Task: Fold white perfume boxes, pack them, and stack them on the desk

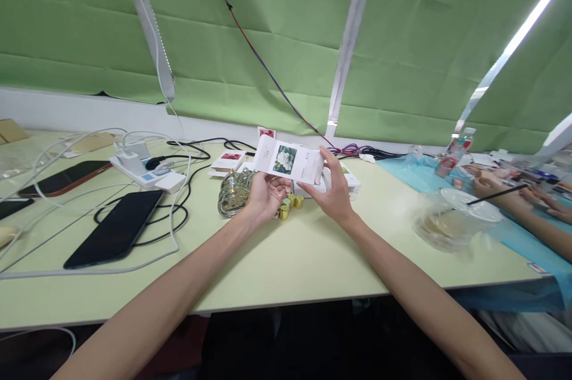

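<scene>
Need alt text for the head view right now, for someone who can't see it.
Both hands, left hand and right hand, hold a white flower-printed carton above a pale green table. Beneath sit a glass bottle and gold caps; phones and cables lie left.

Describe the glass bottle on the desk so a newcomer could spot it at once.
On the pale green desk, look below the white flower-print carton held up in the left hand and right hand. The glass bottle lies just left of the left hand, beside small gold caps; it alone is clear, ribbed glass.
</scene>
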Motion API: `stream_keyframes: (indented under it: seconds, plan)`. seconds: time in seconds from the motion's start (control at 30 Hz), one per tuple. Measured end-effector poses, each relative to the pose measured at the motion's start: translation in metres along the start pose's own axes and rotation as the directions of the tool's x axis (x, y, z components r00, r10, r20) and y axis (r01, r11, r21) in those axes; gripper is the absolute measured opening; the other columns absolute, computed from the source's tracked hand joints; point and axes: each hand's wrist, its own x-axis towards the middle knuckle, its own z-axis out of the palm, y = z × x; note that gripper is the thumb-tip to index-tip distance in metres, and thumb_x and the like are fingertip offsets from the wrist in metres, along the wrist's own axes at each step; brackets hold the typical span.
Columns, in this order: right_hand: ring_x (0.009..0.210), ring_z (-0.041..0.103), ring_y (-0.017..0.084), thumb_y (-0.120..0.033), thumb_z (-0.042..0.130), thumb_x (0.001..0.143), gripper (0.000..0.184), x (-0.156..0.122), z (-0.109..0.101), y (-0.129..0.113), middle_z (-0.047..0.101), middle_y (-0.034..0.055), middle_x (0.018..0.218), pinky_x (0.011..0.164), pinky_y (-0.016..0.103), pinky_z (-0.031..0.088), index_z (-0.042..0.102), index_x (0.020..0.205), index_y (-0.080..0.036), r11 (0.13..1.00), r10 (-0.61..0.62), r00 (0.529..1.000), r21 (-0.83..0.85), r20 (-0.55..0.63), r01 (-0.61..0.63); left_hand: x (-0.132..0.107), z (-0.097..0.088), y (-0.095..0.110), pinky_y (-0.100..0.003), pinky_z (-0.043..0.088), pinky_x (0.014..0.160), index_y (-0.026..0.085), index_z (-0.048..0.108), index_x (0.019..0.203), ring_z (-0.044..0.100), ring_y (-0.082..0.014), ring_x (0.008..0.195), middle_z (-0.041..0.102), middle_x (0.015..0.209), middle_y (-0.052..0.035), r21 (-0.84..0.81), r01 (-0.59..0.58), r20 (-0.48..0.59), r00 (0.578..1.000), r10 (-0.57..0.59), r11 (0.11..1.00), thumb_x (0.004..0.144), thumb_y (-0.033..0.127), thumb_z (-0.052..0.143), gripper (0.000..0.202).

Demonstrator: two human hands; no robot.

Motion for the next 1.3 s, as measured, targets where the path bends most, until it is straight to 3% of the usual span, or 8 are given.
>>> stream_keyframes:
  seconds: [0.9,1.3]
  plan:
    - [0.135,0.053,0.031,-0.044,0.075,0.084,0.08,0.0003,-0.0021,-0.0024,0.053,0.0147,0.147,0.112,0.053,0.045,0.034,0.151,-0.027,0.998,-0.02,1.0,-0.053,-0.022,0.019,0.0001,0.0,-0.0009,-0.018,0.045,0.04,0.015,0.06,0.086,0.054,-0.0115,0.039,0.057,0.049,0.0001,-0.006,-0.035,-0.027,0.999,0.035,0.999,0.087,0.028,0.05,0.016]
    - [0.142,0.048,0.029,-0.044,0.071,0.087,0.078,-0.0014,-0.0009,0.0002,0.049,0.014,0.152,0.117,0.052,0.043,0.033,0.153,-0.026,1.0,0.026,1.0,0.008,-0.01,-0.026,0.0012,-0.0019,-0.0033,-0.019,0.047,0.044,0.015,0.061,0.081,0.056,-0.0117,0.041,0.059,0.051,-0.0017,0.012,-0.042,0.01,0.999,0.042,0.999,0.087,0.024,0.049,0.016]
